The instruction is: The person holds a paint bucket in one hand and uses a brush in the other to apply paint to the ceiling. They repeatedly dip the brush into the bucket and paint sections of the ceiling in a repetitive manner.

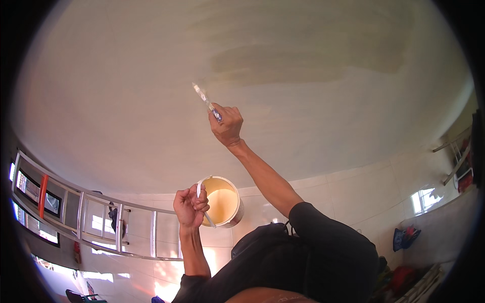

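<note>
The right hand [226, 123] holds a paintbrush [203, 97] up against the broad expanse of a pale wall [126, 111], its fingers curled in and pinching the handle, with the pale bristle end pointing up and to the left. The brush handle bears blue and white markings beside the thumb, too small and blurred to make out. Whether the bristle tip touches the wall or stands just off it, I cannot tell. The tip is near the lower left end of a darker, greenish-grey patch [303, 60], which spreads in wide, streaky bands toward the upper right. Lower down, the left hand [192, 206] closes its fingers around the white handle [206, 217] of a round bucket [238, 211], which hangs just to the right of that hand with its open mouth in view. Inside the bucket is cream-yellow paint [221, 204], and yellowish smears coat the inner side. On the bucket's outer side any print is too blurred to read. A metal ladder [153, 235] stretches away at the left, with an orange-red piece [43, 196] across its far part. Glossy pale tiles [353, 202] lie beneath the wall, catching bright window reflections, and a blue and red bundle [405, 238] sits at the right.
</note>
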A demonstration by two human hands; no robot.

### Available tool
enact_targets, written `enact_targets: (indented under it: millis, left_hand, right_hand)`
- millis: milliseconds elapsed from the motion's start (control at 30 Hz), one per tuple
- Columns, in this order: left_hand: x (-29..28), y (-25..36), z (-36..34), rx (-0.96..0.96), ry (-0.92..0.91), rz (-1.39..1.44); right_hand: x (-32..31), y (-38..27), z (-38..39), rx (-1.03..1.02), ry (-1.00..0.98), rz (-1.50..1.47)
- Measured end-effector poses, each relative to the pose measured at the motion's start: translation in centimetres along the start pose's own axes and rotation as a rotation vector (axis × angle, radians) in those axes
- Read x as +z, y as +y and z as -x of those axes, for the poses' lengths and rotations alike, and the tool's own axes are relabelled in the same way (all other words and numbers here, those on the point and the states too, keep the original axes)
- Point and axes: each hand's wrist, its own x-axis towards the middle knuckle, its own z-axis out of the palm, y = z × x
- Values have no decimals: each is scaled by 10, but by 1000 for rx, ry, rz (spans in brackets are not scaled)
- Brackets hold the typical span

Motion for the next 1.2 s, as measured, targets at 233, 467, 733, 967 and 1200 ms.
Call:
enact_targets:
  millis: [233, 467, 733, 967, 1200]
  left_hand:
    - [-1, 1, 2, 40, 1, -35]
    - [14, -1, 12, 53, 76, -16]
    - [-7, -8, 2, 28, 36, -1]
    - [-25, -15, -8, 48, 14, -16]
    - [-40, -24, -11, 82, 79, 2]
  right_hand:
    - [-122, 96, -54, 289, 212, 45]
    - [-265, 153, -91, 207, 597, 527]
    - [-88, 41, -22, -84, 117, 125]
    - [-148, 118, -45, 291, 93, -127]
    - [-304, 217, -84, 331, 296, 75]
